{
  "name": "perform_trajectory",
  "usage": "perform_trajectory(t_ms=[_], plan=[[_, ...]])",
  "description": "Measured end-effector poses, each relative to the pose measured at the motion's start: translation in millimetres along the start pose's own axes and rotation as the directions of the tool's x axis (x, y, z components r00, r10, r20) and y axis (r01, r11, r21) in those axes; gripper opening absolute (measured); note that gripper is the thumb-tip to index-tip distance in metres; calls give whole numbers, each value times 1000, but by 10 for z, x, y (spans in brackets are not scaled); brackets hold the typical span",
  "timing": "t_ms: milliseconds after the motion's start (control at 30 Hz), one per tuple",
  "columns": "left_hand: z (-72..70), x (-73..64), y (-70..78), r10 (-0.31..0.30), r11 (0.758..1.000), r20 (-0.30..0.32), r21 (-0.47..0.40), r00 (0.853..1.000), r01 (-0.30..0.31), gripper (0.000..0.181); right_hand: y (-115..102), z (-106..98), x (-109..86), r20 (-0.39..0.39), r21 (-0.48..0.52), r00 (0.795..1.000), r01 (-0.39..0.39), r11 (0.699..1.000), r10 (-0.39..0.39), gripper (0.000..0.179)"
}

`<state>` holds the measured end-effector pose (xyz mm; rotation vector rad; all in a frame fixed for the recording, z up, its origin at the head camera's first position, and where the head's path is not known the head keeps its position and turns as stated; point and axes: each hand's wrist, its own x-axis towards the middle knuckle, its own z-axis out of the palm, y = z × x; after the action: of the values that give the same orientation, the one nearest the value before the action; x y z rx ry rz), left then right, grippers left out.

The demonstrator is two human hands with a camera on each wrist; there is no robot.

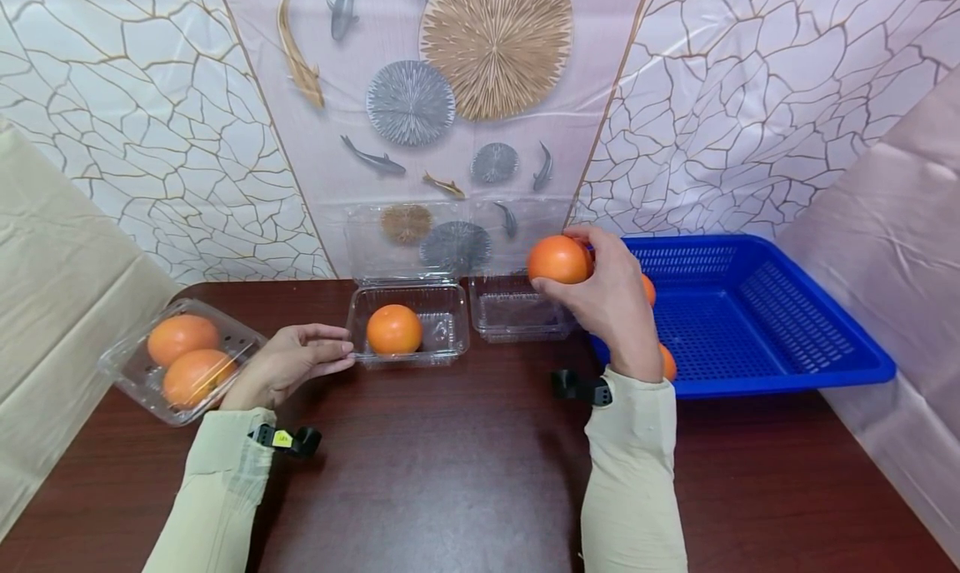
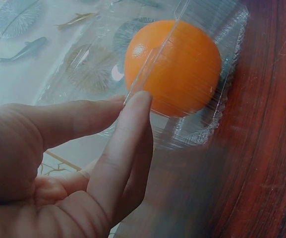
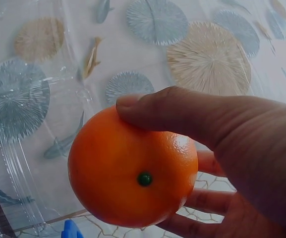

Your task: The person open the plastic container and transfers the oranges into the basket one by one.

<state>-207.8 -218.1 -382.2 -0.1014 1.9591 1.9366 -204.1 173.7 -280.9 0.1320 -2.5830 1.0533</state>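
Note:
My right hand [image 1: 611, 294] grips an orange [image 1: 559, 260] in the air, thumb on one side and fingers behind; a green stem button shows on it in the right wrist view. My left hand [image 1: 300, 356] pinches the left rim of a clear plastic clamshell box [image 1: 442, 327] between thumb and fingertips. Inside that box one orange [image 1: 393, 330] sits toward the left, and its lid [image 1: 375, 252] stands raised behind. Right beside it, below the held orange, is a second clear clamshell box [image 1: 517, 311] with its lid up and no orange visible inside.
A closed clear box [image 1: 258, 340] with two oranges [image 1: 183, 341] lies tilted at the far left, by the left wrist. At the right stands a blue plastic basket [image 1: 817, 306], with oranges [image 1: 667, 362] partly hidden by the right arm. A patterned wall sheet [image 1: 480, 165] hangs behind the table.

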Motion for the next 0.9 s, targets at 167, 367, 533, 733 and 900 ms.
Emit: perform_trajectory(t_ms=[167,367,533,733,900], plan=[[-5,4,-7,4,1000,2,-1,1000,-4,56,19,-46,-15,-23,12,999,-24,1000,24,65],[-7,5,-11,7,1000,4,-3,1000,-7,56,33,-95,-29,-35,45,997,-62,997,63,65],[-5,7,-8,2,1000,1,-5,1000,-2,56,40,-129,-48,-52,57,992,-113,992,115,66],[-5,5,-6,2,1000,0,4,1000,-2,56,65,-157,-67,-65,83,985,-155,984,161,66],[-3,1,0,-5,1000,-10,21,1000,5,56,86,-179,-71,-87,83,980,-170,982,177,65]])
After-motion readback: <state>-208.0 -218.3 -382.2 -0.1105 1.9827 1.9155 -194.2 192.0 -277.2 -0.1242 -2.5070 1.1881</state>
